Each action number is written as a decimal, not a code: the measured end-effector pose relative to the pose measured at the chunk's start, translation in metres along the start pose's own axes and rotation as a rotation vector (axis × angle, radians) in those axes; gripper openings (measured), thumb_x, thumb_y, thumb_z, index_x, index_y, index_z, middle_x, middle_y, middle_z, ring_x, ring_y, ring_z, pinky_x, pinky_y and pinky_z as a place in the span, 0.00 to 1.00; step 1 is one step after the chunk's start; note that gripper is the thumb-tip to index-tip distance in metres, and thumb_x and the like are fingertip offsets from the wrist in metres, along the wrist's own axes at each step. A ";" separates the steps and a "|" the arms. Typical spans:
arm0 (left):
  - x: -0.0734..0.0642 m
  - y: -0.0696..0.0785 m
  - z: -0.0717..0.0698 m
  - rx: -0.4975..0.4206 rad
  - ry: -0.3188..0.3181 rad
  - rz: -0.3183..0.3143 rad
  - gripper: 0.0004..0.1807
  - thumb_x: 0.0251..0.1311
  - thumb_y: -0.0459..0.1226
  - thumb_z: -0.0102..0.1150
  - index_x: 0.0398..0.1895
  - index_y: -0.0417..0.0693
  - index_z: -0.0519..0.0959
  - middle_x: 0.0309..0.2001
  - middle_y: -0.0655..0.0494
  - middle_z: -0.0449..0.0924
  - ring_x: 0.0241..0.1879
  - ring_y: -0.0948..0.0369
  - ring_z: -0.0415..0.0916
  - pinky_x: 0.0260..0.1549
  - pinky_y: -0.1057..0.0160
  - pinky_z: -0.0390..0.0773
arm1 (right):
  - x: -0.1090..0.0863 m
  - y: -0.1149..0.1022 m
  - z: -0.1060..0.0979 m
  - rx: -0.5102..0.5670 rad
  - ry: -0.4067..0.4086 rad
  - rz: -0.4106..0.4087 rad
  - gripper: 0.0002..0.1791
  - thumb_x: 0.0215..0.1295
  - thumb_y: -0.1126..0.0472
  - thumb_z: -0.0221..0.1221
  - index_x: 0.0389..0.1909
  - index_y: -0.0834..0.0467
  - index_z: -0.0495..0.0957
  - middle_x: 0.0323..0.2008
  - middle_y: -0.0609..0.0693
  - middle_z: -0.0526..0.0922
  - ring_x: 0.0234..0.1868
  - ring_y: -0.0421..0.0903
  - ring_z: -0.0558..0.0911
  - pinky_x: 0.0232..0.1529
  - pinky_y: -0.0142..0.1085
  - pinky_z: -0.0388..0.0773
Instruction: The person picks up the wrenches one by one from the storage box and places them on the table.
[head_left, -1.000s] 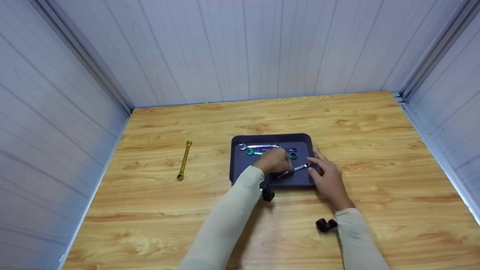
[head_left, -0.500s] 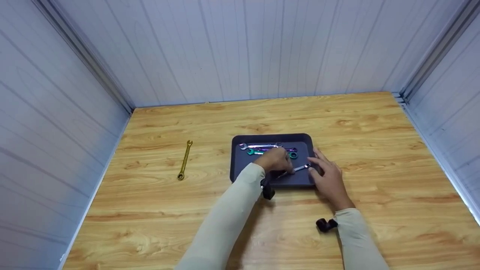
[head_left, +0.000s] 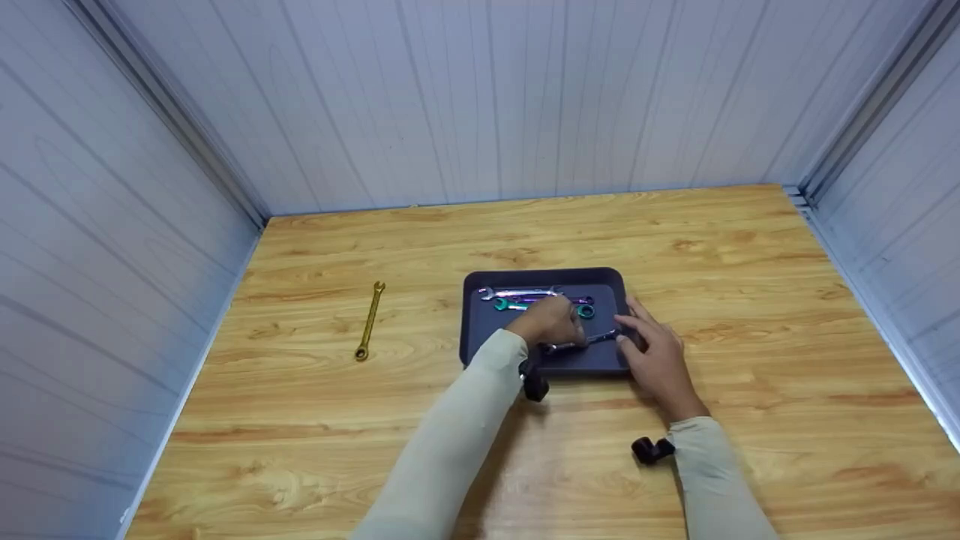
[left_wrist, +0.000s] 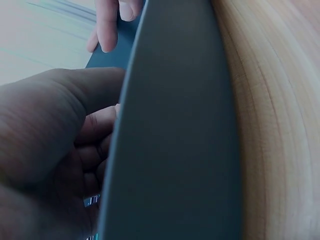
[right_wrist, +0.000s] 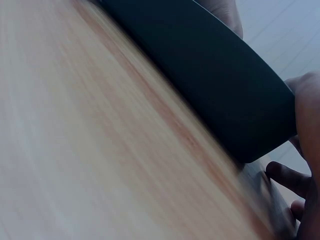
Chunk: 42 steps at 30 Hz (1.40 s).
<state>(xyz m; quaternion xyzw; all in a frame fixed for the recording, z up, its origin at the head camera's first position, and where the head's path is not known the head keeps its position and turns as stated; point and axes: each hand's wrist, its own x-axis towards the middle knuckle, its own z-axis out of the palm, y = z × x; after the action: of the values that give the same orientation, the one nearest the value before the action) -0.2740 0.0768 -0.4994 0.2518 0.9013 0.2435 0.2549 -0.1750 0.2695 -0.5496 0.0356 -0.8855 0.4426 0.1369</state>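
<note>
Away from the person, just beyond the left grip (head_left: 553,321), the way is crowded: a teal wrench (head_left: 586,310), a purple wrench (head_left: 589,300) and a chrome wrench (head_left: 517,293) lie close together. To its right, the slim wrench (head_left: 602,337) it pinches and the right grip (head_left: 658,367) at the tray's wall block passage. To its left, a bare strip of tray (head_left: 487,330) floor gives room up to the raised rim; past that, the counter (head_left: 420,405) is free as far as the gold wrench (head_left: 369,322). Right of the right grip, free counter runs to the side panel (head_left: 900,247).
</note>
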 end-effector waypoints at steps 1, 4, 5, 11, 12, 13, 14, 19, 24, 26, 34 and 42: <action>0.000 0.000 0.000 -0.009 -0.001 -0.005 0.13 0.56 0.42 0.72 0.17 0.53 0.82 0.15 0.68 0.72 0.17 0.68 0.67 0.18 0.68 0.67 | 0.000 0.000 0.000 -0.003 0.000 0.000 0.19 0.69 0.63 0.60 0.60 0.59 0.80 0.74 0.49 0.63 0.72 0.53 0.64 0.70 0.65 0.41; 0.000 -0.001 0.000 -0.037 -0.007 -0.015 0.13 0.56 0.42 0.72 0.17 0.53 0.82 0.15 0.67 0.72 0.18 0.67 0.67 0.18 0.68 0.66 | 0.000 0.001 0.000 -0.012 0.000 0.004 0.19 0.69 0.63 0.60 0.60 0.59 0.80 0.74 0.49 0.63 0.72 0.54 0.64 0.70 0.65 0.42; 0.000 -0.001 0.000 -0.045 -0.010 -0.018 0.12 0.56 0.42 0.72 0.17 0.52 0.82 0.16 0.67 0.72 0.18 0.67 0.68 0.18 0.68 0.66 | 0.000 0.001 0.000 -0.014 0.000 0.006 0.19 0.69 0.63 0.60 0.60 0.59 0.80 0.74 0.49 0.63 0.72 0.54 0.64 0.70 0.65 0.42; -0.003 -0.003 0.000 -0.067 -0.012 -0.018 0.09 0.57 0.42 0.71 0.22 0.52 0.84 0.20 0.66 0.75 0.21 0.66 0.71 0.21 0.68 0.69 | 0.000 0.003 0.001 -0.009 0.000 0.011 0.19 0.69 0.64 0.60 0.60 0.60 0.80 0.74 0.49 0.64 0.73 0.53 0.64 0.70 0.64 0.42; -0.003 -0.004 0.000 -0.068 -0.011 -0.015 0.08 0.57 0.41 0.71 0.23 0.52 0.85 0.21 0.65 0.77 0.23 0.66 0.71 0.23 0.68 0.70 | -0.001 0.003 0.001 -0.007 0.001 0.010 0.19 0.69 0.64 0.61 0.60 0.60 0.80 0.74 0.49 0.64 0.73 0.54 0.64 0.70 0.64 0.42; -0.004 -0.004 0.000 -0.070 -0.010 -0.011 0.07 0.57 0.41 0.71 0.25 0.52 0.86 0.22 0.65 0.78 0.24 0.66 0.72 0.24 0.68 0.71 | -0.001 0.003 0.001 -0.007 0.002 0.009 0.19 0.69 0.64 0.61 0.60 0.60 0.80 0.74 0.49 0.64 0.73 0.53 0.64 0.70 0.64 0.42; -0.004 -0.005 0.000 -0.076 -0.008 -0.010 0.06 0.58 0.41 0.71 0.26 0.52 0.87 0.23 0.65 0.79 0.25 0.66 0.73 0.25 0.68 0.72 | -0.001 0.004 0.001 -0.006 0.003 0.008 0.19 0.69 0.64 0.61 0.60 0.60 0.80 0.74 0.49 0.64 0.72 0.53 0.64 0.70 0.64 0.42; -0.006 -0.007 -0.001 -0.088 -0.005 0.018 0.04 0.58 0.40 0.71 0.29 0.51 0.89 0.25 0.66 0.81 0.27 0.67 0.73 0.28 0.69 0.72 | -0.001 0.004 0.002 -0.009 0.008 -0.012 0.18 0.69 0.65 0.60 0.59 0.60 0.80 0.73 0.50 0.65 0.72 0.54 0.66 0.70 0.64 0.43; -0.006 -0.008 -0.001 -0.096 -0.013 0.015 0.04 0.58 0.39 0.71 0.29 0.50 0.89 0.23 0.67 0.80 0.26 0.67 0.71 0.26 0.69 0.71 | -0.001 0.003 0.001 -0.008 0.007 -0.009 0.18 0.69 0.64 0.60 0.59 0.60 0.80 0.73 0.50 0.64 0.71 0.54 0.66 0.70 0.65 0.42; -0.005 -0.008 -0.001 -0.096 -0.016 0.011 0.04 0.58 0.39 0.71 0.29 0.50 0.89 0.23 0.67 0.79 0.25 0.68 0.71 0.26 0.69 0.71 | -0.001 0.003 0.001 -0.007 0.009 -0.006 0.18 0.69 0.64 0.60 0.59 0.60 0.80 0.73 0.49 0.64 0.71 0.54 0.66 0.70 0.65 0.42; -0.003 -0.008 -0.003 -0.058 -0.024 0.020 0.07 0.59 0.39 0.69 0.24 0.51 0.85 0.20 0.67 0.74 0.24 0.67 0.69 0.24 0.69 0.68 | -0.001 0.004 0.001 -0.008 0.016 0.003 0.18 0.69 0.65 0.60 0.59 0.59 0.80 0.73 0.49 0.65 0.72 0.53 0.66 0.70 0.64 0.43; -0.003 -0.010 -0.005 -0.098 -0.036 0.030 0.12 0.61 0.38 0.66 0.19 0.53 0.80 0.18 0.66 0.71 0.22 0.66 0.68 0.24 0.68 0.66 | 0.000 0.001 0.000 -0.020 0.010 0.022 0.18 0.69 0.64 0.61 0.59 0.58 0.81 0.74 0.47 0.64 0.72 0.54 0.65 0.69 0.64 0.44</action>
<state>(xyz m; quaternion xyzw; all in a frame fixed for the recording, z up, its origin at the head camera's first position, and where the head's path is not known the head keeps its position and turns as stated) -0.2784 0.0660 -0.5006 0.2566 0.8798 0.2866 0.2793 -0.1750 0.2699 -0.5509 0.0225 -0.8895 0.4354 0.1369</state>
